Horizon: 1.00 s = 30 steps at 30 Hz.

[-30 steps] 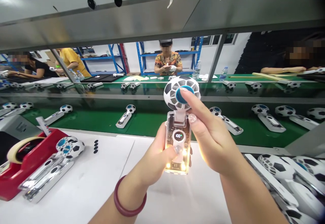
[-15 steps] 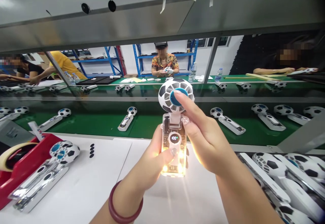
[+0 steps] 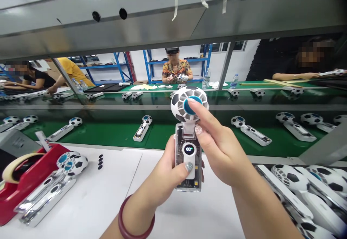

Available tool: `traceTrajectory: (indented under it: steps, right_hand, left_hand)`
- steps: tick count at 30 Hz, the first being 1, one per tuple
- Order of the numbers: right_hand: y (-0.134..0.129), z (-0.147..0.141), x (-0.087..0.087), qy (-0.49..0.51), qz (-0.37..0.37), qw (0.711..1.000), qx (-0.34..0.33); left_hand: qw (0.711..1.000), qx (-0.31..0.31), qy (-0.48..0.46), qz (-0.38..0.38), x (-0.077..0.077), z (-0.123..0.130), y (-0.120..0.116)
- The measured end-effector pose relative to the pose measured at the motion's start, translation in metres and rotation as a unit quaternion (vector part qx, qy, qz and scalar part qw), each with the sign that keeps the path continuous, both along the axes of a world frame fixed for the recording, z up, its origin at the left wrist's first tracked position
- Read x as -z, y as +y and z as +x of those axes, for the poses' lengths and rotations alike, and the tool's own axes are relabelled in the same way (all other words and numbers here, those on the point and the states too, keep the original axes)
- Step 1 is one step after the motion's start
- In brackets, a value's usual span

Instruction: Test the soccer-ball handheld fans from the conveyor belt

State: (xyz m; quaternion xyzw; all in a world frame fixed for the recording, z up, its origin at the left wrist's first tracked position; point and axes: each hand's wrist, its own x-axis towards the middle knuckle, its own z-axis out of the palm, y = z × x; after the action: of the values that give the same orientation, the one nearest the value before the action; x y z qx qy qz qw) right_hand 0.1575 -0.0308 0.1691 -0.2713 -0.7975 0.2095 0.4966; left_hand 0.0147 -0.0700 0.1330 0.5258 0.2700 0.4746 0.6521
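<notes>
In front of me, my left hand (image 3: 169, 166) is wrapped round the clear body of a handheld fan (image 3: 193, 137). Its thumb lies on the white strip below a small round lit display. The fan's head is a black-and-white football shape with a grey grille and a blue centre disc, and it stands upright above the body. My right hand (image 3: 223, 143) grips at the head: the index fingertip rests on the blue disc and the thumb is by the hinge. Its other fingers are mostly hidden. No glow shows from the body's lower end.
Two similar fans (image 3: 54, 186) lie left, beside a red tape dispenser (image 3: 29, 174) and several black dots (image 3: 100, 162) on the white table (image 3: 108, 203). More fans (image 3: 311, 192) are piled at right. A green conveyor (image 3: 176, 137) carries spaced fans. Co-workers (image 3: 177, 67) sit across it.
The bright warm lights in the fan's body have gone out. The left thumb has shifted slightly on the strip. On the near conveyor, the fans appear slightly further right.
</notes>
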Motion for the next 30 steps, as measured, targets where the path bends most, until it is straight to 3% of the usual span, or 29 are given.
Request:
traceTrajectory:
  steps: [13,18,21,26,30]
  right_hand:
    - [0.002,0.002,0.001,0.007,-0.022,0.999,-0.023]
    - [0.002,-0.003,0.003,0.012,-0.052,0.998,-0.031]
    - [0.003,-0.007,0.006,0.064,-0.105,0.991,-0.049]
    - [0.011,-0.01,0.007,0.179,-0.255,0.94,-0.138]
    - [0.019,-0.001,0.004,0.144,-0.392,0.874,-0.25]
  left_hand:
    - [1.0,-0.01,0.019,-0.004,-0.011,-0.002,-0.006]
    - [0.999,0.026,-0.025,0.002,-0.006,0.0,-0.005]
    - [0.998,0.027,-0.05,0.012,-0.003,0.001,-0.003]
    - [0.999,0.024,-0.039,0.008,-0.004,-0.002,-0.002]
    - [0.999,0.03,0.016,-0.011,-0.006,-0.004,-0.004]
